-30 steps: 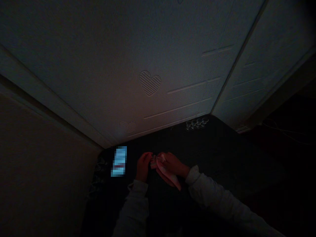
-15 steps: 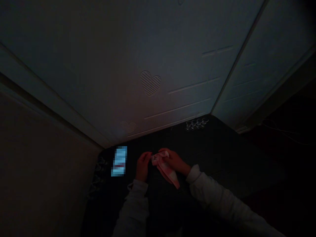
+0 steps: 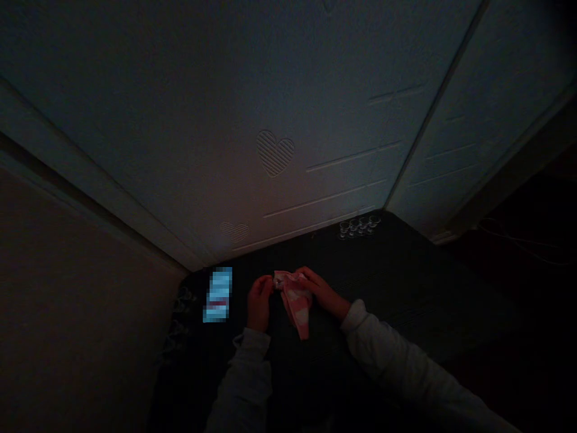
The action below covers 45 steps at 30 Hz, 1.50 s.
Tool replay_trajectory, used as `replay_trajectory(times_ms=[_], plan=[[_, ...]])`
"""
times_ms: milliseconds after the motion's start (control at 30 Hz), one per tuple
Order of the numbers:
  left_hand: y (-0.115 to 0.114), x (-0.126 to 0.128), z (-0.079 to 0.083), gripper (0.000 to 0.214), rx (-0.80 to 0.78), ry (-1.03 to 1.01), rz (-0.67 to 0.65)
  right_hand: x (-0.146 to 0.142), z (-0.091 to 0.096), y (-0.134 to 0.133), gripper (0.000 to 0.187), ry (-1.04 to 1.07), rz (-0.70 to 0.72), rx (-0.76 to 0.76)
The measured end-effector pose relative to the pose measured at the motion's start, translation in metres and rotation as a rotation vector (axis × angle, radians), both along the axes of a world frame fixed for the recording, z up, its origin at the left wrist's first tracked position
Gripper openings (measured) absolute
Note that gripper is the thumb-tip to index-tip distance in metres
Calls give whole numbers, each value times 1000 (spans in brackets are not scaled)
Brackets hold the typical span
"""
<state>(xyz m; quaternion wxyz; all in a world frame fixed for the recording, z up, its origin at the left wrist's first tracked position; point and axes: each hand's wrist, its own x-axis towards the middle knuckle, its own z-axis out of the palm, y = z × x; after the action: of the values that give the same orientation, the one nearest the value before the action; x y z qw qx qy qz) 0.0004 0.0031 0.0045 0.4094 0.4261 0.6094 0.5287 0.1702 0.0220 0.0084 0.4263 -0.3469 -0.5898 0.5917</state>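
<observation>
In this gloom, the left hand (image 3: 258, 304) pinches a small clear object (image 3: 278, 282), too dim to name. The right hand's (image 3: 323, 294) fingers grip a pink-and-white cloth (image 3: 299, 313) bunched against it, between both hands, over the dark table (image 3: 406, 282); small glasses (image 3: 359, 227) line the wall (image 3: 202, 150).

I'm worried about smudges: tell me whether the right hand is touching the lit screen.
No, the right hand is on the pink cloth, while the lit screen lies apart, left of the left hand.
</observation>
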Motion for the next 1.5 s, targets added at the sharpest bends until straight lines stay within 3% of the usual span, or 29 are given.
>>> replay_trajectory(times_ms=[133, 400, 633, 1033, 1500], plan=[[2, -3, -5, 27, 8, -29, -20, 0, -3, 5, 35, 5, -23, 4], [1, -6, -5, 32, -7, -144, -143, -2, -8, 5, 21, -83, -24, 80], [0, -3, 0, 29, -16, -134, -201, -4, -9, 4, 23, -231, -101, 112], [-1, -1, -2, 29, 7, -113, -213, -5, -7, 1, 22, -328, -76, 215], [-1, 2, -4, 32, -12, -109, -225, -6, -7, 0, 21, -211, -186, 144]])
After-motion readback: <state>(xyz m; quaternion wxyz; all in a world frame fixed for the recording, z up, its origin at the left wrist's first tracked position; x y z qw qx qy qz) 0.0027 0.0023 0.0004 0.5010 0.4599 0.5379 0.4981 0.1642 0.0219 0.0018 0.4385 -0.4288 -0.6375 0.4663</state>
